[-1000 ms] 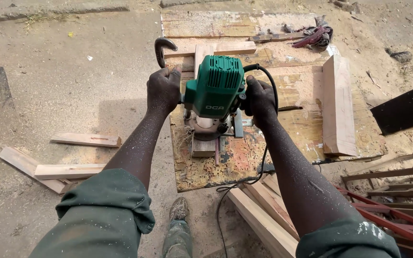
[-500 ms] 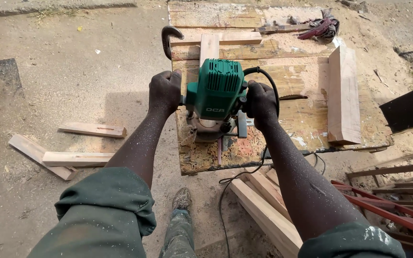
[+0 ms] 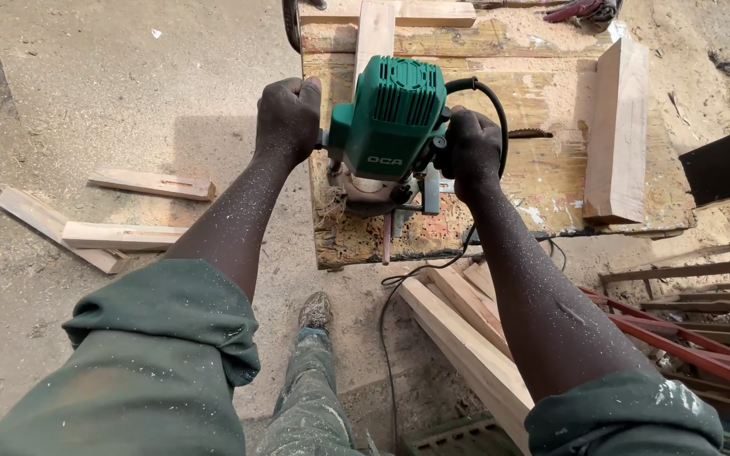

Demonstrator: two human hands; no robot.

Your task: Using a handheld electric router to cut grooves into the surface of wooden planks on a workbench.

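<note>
We grip the green router (image 3: pixel 390 118) with both hands: our left hand (image 3: pixel 287 118) has its fingers clenched around the left handle, and our right hand (image 3: pixel 469 148) has its fingers wrapped tight around the right handle. The router sits upright on a narrow wooden strip (image 3: pixel 373 38) lying along the worn desk (image 3: pixel 551 181), near its front edge. Its black cord (image 3: pixel 490 97) loops behind our right hand. A thick wooden block (image 3: pixel 617 127) rests on the desk to the right, well apart. Loose wood offcuts (image 3: pixel 120 236) lie on the sandy floor to the left.
</note>
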